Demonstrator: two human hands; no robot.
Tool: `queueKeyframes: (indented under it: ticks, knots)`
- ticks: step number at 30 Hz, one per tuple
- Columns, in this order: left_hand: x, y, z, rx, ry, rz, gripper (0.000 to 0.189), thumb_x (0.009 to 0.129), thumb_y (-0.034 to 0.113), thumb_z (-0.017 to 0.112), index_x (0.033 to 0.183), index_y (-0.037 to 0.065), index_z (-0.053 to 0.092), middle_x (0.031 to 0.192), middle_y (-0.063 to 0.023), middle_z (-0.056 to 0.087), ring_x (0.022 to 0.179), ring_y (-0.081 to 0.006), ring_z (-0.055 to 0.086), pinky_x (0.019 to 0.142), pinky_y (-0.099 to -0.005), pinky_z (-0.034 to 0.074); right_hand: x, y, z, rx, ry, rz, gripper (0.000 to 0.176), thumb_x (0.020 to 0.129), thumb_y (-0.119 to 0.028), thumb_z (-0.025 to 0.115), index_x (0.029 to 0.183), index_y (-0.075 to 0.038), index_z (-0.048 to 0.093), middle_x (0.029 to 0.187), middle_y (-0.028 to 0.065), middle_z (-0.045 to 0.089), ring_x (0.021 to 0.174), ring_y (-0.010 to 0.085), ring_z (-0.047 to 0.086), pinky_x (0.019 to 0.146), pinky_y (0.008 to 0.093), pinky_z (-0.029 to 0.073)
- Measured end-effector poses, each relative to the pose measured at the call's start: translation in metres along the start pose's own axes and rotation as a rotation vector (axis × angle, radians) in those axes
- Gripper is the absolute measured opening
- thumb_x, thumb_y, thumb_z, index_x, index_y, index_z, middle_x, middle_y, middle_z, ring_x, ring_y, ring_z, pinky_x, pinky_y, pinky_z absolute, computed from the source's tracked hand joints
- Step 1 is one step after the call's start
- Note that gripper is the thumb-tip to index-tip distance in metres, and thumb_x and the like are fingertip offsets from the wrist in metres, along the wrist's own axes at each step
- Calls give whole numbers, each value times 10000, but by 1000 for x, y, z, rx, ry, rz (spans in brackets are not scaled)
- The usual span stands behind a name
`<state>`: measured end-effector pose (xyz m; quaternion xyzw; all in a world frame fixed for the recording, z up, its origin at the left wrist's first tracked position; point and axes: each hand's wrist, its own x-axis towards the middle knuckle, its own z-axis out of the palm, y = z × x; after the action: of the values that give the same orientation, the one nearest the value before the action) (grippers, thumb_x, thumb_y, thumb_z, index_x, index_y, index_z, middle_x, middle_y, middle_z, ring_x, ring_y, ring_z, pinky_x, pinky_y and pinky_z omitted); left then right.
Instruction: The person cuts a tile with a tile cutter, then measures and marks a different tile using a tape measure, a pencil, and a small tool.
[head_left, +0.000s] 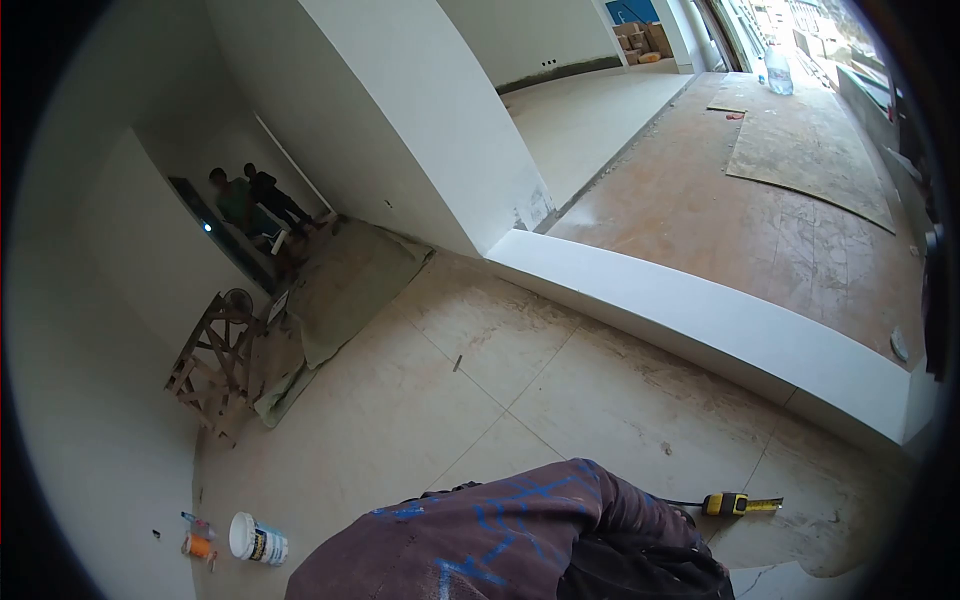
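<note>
Neither my left hand nor my right hand can be made out. A dark purple garment with blue markings fills the bottom of the view, its sleeve reaching to the right. Dark trousers show below that sleeve. Just past the sleeve's end, a yellow and black tape measure lies on the tiled floor, with a short length of yellow blade out to the right. A dark strap runs from it toward the sleeve. Whether a hand touches it is hidden.
A white bucket lies on its side by an orange item. A wooden frame stand and green sheet are farther left. Two people are by the far doorway. A low white ledge borders the floor.
</note>
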<state>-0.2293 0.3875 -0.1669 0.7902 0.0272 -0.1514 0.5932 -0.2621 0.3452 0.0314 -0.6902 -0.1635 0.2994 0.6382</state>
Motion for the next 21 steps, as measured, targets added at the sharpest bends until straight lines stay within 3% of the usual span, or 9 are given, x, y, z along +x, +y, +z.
queueKeyframes:
  ticks: [2,4,9,11,12,21]
  knots:
    - [-9,7,-5,6,12,11,408,791,174,679,1192,98,674,982,-158,702,888,-272,666,779,-426,525,-3,0,1,45,-33,33,260,1027,-289,533,916,-56,500,711,70,579,570,130,541,488,306,408]
    - [-28,38,-23,51,-67,-109,397,872,192,656,1252,80,638,1127,-159,671,1026,-281,636,881,-435,500,-5,-1,1,77,-52,57,261,1027,-291,532,917,-57,498,710,67,577,566,127,538,484,302,406]
    - [-49,71,-33,68,-72,-169,360,857,188,668,1199,75,656,1074,-146,680,974,-265,644,846,-417,506,-9,-1,2,136,-109,107,262,1028,-297,530,920,-62,495,705,59,572,556,118,531,474,290,399]
    - [-54,77,-35,66,-61,-173,346,852,187,673,1178,73,662,1052,-141,683,954,-258,647,832,-409,508,-16,-28,11,145,-123,116,262,1028,-300,530,921,-63,494,704,56,569,551,115,527,470,285,397]
    - [-56,80,-36,65,-54,-170,339,849,186,675,1168,72,666,1042,-139,685,943,-255,649,825,-405,509,-12,-5,6,145,-131,120,262,1028,-301,529,921,-64,493,703,54,568,549,114,526,468,283,395]
    - [-63,98,-43,44,0,-148,276,823,179,695,1073,63,697,945,-117,701,850,-226,663,761,-372,520,-9,0,-1,87,-157,144,264,1030,-311,526,926,-72,487,695,40,558,531,99,512,451,261,384]
